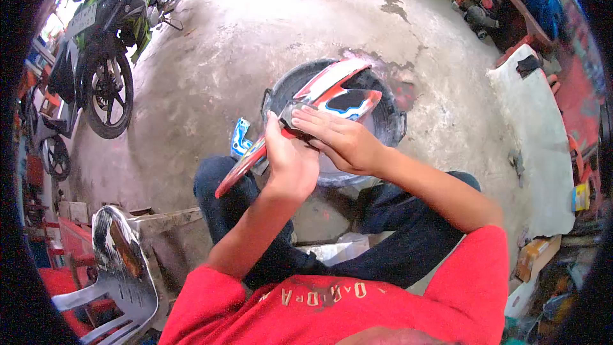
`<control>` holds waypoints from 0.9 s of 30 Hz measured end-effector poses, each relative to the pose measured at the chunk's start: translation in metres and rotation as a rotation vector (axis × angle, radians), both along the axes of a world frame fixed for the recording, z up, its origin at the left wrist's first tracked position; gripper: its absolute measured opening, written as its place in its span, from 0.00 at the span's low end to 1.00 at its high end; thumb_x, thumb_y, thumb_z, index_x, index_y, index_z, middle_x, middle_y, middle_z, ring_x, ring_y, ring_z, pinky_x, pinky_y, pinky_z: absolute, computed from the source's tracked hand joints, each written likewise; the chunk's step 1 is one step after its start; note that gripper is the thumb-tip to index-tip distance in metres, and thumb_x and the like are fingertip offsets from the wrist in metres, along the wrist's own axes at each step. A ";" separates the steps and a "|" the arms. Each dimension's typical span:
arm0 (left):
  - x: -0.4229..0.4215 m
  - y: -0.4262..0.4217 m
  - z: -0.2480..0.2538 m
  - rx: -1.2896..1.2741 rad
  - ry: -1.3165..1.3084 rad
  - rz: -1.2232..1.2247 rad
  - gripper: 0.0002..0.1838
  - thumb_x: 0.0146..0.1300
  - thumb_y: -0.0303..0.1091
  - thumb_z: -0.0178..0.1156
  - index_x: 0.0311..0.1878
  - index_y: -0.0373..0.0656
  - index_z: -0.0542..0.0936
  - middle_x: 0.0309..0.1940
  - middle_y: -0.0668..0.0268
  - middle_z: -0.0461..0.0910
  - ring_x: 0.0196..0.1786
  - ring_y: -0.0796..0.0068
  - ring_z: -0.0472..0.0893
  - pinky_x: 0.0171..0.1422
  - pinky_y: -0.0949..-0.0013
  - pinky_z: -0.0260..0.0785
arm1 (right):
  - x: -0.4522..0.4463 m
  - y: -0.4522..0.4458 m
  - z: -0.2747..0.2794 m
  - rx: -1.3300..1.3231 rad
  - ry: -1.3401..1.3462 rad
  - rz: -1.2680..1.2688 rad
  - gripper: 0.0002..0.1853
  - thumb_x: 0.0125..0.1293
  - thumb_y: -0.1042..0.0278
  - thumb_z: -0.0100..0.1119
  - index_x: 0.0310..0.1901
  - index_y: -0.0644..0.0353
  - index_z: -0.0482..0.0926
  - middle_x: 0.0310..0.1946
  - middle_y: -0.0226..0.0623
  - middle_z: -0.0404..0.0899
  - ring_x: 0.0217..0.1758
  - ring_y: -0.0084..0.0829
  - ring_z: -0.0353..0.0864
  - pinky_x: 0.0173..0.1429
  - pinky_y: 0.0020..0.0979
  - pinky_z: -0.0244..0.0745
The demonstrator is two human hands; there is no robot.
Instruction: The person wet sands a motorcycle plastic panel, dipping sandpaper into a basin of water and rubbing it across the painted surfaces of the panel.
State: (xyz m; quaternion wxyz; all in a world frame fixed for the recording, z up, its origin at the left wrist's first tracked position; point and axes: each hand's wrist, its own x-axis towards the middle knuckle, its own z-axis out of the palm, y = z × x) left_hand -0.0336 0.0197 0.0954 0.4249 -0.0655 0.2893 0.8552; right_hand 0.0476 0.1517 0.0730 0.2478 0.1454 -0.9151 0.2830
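A motorcycle fairing panel [329,87] in white, red, black and blue lies slantwise over a round black tub [273,94]. Its narrow red end reaches down over my left knee. My left hand [292,158] grips the panel's middle from below, thumb up along its edge. Pressed flat on top, fingers together, my right hand [338,137] covers a dark grey piece [292,110] that looks like sandpaper. Most of that piece is hidden under the fingers. Cloudy water seems to stand in the tub. Beside it, a smaller blue-and-white panel piece [241,137] leans near my knee.
A green-and-black motorcycle [105,57] stands at the left on the concrete floor [211,38]. A worn white plastic chair [128,275] is at lower left. Along the right are a pale panel [533,147], a cardboard box [538,255] and a wooden bench [511,3].
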 end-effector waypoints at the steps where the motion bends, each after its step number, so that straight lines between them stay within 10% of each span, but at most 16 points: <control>1: 0.002 -0.002 0.002 -0.023 0.010 -0.008 0.34 0.77 0.58 0.33 0.67 0.37 0.68 0.67 0.50 0.71 0.73 0.54 0.67 0.78 0.47 0.55 | 0.002 0.004 0.001 -0.029 -0.012 0.001 0.23 0.76 0.66 0.48 0.68 0.65 0.69 0.66 0.55 0.72 0.71 0.50 0.71 0.74 0.42 0.65; 6: 0.003 0.000 0.007 -0.041 -0.047 0.060 0.34 0.78 0.58 0.34 0.70 0.36 0.62 0.70 0.52 0.68 0.73 0.53 0.67 0.80 0.47 0.52 | -0.004 0.021 0.002 -0.547 -0.455 -0.472 0.24 0.74 0.71 0.51 0.70 0.65 0.67 0.66 0.55 0.72 0.71 0.50 0.71 0.74 0.41 0.65; 11: 0.002 -0.001 -0.001 0.054 0.032 -0.013 0.34 0.78 0.58 0.32 0.68 0.38 0.66 0.68 0.52 0.70 0.73 0.53 0.68 0.80 0.47 0.52 | 0.009 -0.010 0.006 -0.012 0.005 -0.011 0.24 0.71 0.72 0.53 0.68 0.65 0.70 0.66 0.52 0.73 0.74 0.48 0.68 0.77 0.43 0.63; 17: 0.004 0.000 0.003 -0.014 0.012 0.040 0.33 0.78 0.58 0.33 0.66 0.38 0.67 0.67 0.52 0.71 0.71 0.52 0.69 0.79 0.47 0.53 | -0.006 0.032 -0.031 -0.364 -0.243 -0.503 0.23 0.74 0.71 0.48 0.68 0.65 0.70 0.67 0.54 0.71 0.74 0.48 0.68 0.76 0.41 0.63; 24: -0.005 -0.004 -0.013 0.093 0.024 -0.012 0.31 0.78 0.56 0.34 0.66 0.38 0.65 0.65 0.50 0.71 0.70 0.52 0.69 0.78 0.47 0.56 | 0.007 -0.005 -0.002 0.021 0.039 -0.004 0.22 0.76 0.70 0.46 0.68 0.66 0.70 0.66 0.54 0.72 0.71 0.51 0.70 0.75 0.42 0.64; 27: 0.003 -0.002 0.006 -0.014 0.007 0.037 0.30 0.78 0.56 0.34 0.66 0.38 0.65 0.64 0.50 0.72 0.70 0.52 0.70 0.78 0.47 0.57 | 0.000 0.015 -0.031 -0.332 -0.048 -0.304 0.22 0.75 0.71 0.47 0.68 0.67 0.70 0.65 0.54 0.73 0.71 0.51 0.71 0.74 0.42 0.65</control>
